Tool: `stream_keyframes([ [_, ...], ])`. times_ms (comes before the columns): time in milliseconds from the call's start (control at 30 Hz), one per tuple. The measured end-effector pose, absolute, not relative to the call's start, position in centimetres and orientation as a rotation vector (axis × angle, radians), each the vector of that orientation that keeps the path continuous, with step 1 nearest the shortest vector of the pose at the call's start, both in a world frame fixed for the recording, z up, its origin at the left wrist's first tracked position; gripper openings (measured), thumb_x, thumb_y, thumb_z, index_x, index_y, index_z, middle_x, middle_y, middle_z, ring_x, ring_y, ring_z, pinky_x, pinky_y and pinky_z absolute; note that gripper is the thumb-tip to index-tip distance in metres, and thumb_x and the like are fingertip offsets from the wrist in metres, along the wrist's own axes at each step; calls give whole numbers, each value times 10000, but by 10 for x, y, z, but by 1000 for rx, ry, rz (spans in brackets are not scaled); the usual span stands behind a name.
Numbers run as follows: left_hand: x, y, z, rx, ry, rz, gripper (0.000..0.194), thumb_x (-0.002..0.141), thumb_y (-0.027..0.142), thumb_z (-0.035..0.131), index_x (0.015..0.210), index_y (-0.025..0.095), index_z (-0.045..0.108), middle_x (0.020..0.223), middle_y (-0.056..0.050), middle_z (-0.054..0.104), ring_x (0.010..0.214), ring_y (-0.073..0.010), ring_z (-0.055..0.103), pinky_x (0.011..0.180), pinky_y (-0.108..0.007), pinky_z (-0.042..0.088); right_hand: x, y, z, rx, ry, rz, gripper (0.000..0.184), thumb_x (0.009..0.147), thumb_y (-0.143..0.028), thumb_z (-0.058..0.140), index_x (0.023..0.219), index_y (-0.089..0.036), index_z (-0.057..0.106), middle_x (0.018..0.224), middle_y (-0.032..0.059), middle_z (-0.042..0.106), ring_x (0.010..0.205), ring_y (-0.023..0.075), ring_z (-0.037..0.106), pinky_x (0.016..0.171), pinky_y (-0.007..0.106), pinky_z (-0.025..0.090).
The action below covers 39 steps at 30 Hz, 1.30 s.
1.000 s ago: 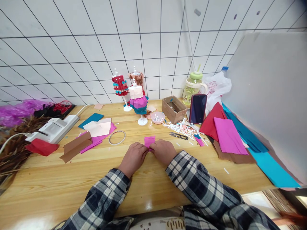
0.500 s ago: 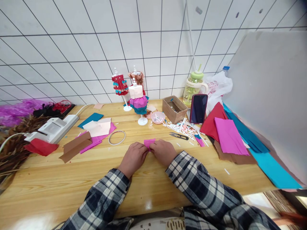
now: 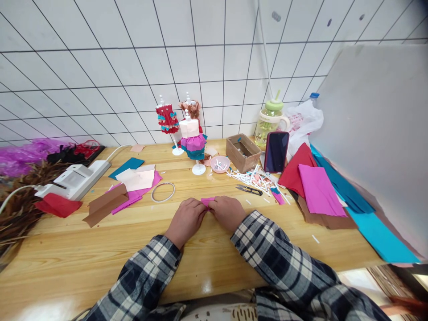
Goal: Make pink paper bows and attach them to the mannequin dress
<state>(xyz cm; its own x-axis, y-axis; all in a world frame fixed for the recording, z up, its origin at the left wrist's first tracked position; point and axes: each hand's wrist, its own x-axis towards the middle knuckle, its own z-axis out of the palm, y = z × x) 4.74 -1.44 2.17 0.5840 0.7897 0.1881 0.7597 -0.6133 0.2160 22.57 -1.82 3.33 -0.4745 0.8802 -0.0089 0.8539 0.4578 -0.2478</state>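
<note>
A small piece of magenta crepe paper (image 3: 207,201) is pinched between my two hands at the middle of the table. My left hand (image 3: 187,218) grips its left side, fingers closed. On its right side my right hand (image 3: 229,211) is closed as well. Most of the paper is hidden by my fingers; only a narrow strip shows above them. Left of my hands lies a roll of thin tape (image 3: 163,183), and thread snips (image 3: 249,190) lie to the right. Behind stands a mini dress form (image 3: 192,141) in a cream, magenta and teal paper dress.
Two more dress forms stand behind, one in a red dress (image 3: 167,119). A pink dish (image 3: 220,169), cardboard box (image 3: 243,157), phone (image 3: 276,151) and jug (image 3: 267,125) stand at the back. Paper sheets (image 3: 321,189) lie right, a brown sheet (image 3: 106,203) and power strip (image 3: 75,182) left.
The magenta crepe paper showing above my fingers has shrunk from a taller piece to a narrow strip, gathered down toward my fingers. Both hands stay in nearly the same place.
</note>
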Motion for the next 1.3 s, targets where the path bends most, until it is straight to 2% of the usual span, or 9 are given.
stream_keyframes([
  [100, 47, -14, 19, 2655, 1346, 414, 224, 934, 268, 485, 1026, 193, 675, 903, -74, 701, 873, -213, 595, 823, -366, 449, 226, -18, 30, -1553, -2553, 334, 270, 986, -300, 362, 1068, -230, 609, 982, 48, 668, 884, 188, 606, 733, 291, 433],
  [367, 50, -14, 23, 2711, 1313, 398, 230, 934, 249, 478, 893, 175, 692, 894, -76, 687, 894, -218, 571, 832, -373, 444, 226, -17, 34, -1557, -2619, 331, 265, 968, -266, 405, 966, -201, 661, 972, 66, 633, 890, 174, 593, 715, 265, 438],
  [633, 46, -13, 17, 2651, 1345, 431, 208, 927, 258, 500, 1007, 198, 683, 890, -69, 702, 866, -209, 595, 808, -366, 447, 225, -16, 32, -1603, -2614, 336, 278, 981, -298, 379, 1015, -219, 643, 926, 55, 650, 846, 180, 618, 701, 287, 441],
  [833, 48, -13, 19, 2693, 1311, 441, 220, 929, 258, 490, 947, 193, 699, 895, -79, 689, 885, -212, 580, 813, -369, 449, 226, -16, 32, -1561, -2626, 314, 270, 971, -274, 396, 964, -205, 656, 974, 66, 629, 871, 169, 600, 703, 268, 434],
  [1067, 47, -12, 18, 2656, 1351, 419, 213, 928, 264, 495, 939, 186, 694, 870, -68, 703, 858, -210, 592, 818, -368, 449, 227, -15, 31, -1573, -2608, 330, 270, 977, -291, 386, 973, -227, 649, 907, 43, 644, 851, 176, 611, 714, 281, 435],
  [1300, 49, -13, 19, 2660, 1349, 420, 201, 915, 238, 495, 900, 182, 687, 838, -76, 677, 846, -214, 582, 804, -371, 446, 227, -14, 33, -1575, -2595, 377, 264, 966, -292, 422, 959, -212, 674, 971, 62, 627, 908, 169, 587, 743, 263, 430],
])
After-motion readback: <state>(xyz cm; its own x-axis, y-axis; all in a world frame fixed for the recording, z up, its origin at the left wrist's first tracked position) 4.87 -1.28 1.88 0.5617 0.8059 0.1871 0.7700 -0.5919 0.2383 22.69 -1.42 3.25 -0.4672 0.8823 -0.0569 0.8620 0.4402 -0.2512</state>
